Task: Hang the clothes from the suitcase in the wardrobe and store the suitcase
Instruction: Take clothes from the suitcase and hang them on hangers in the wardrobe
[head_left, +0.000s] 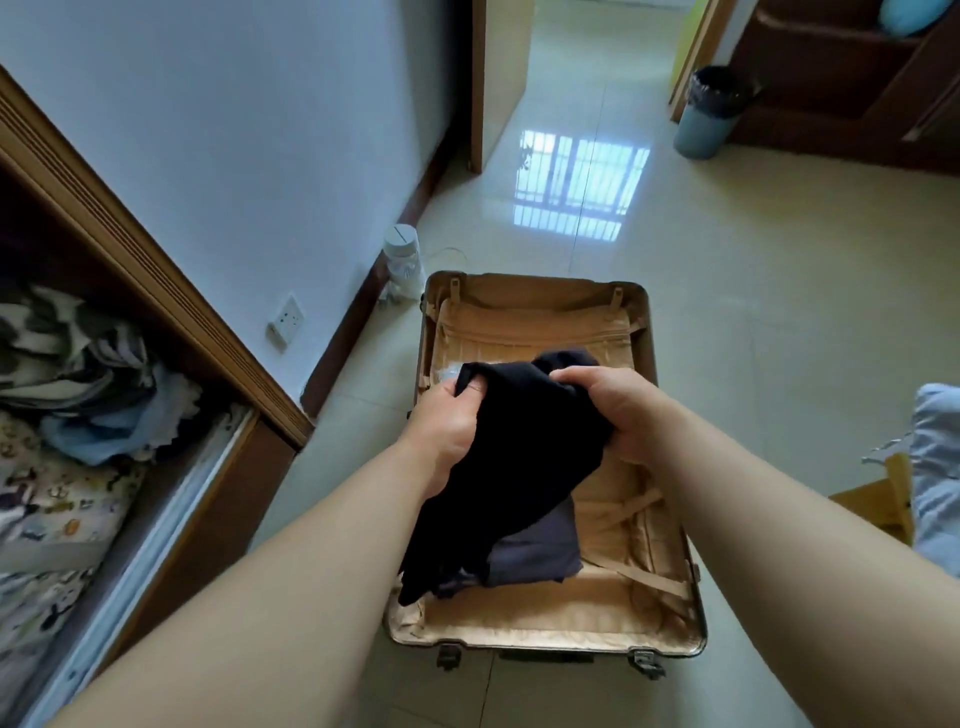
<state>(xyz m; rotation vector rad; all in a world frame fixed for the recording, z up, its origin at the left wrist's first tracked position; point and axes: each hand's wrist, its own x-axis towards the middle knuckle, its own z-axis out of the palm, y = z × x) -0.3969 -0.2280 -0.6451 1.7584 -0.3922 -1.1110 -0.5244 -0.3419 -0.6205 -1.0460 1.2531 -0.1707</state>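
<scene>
Lifting step, logged from the head view. Both hands are clamped on the black garment: left hand bunches one upper edge in curled fingers, right hand grips the other, and the two sit close with cloth between them. I judge the two-handed hold is meant to find the shoulders or waistband so the piece can be opened for a hanger.

The garment is raised over the open suitcase. It hangs crumpled, long axis running from the hands down toward the near-left corner of the case, where its tail seems to touch the lining. Under it a folded grey garment lies in the near half of the case, left of centre.

The suitcase lies flat on the floor, long axis pointing away from me toward the doorway, latches on its near edge. The wardrobe stands to the left, so the carry is short. I see no hanger. Task is early, I judge: clothes remain and the case is not stored.
</scene>
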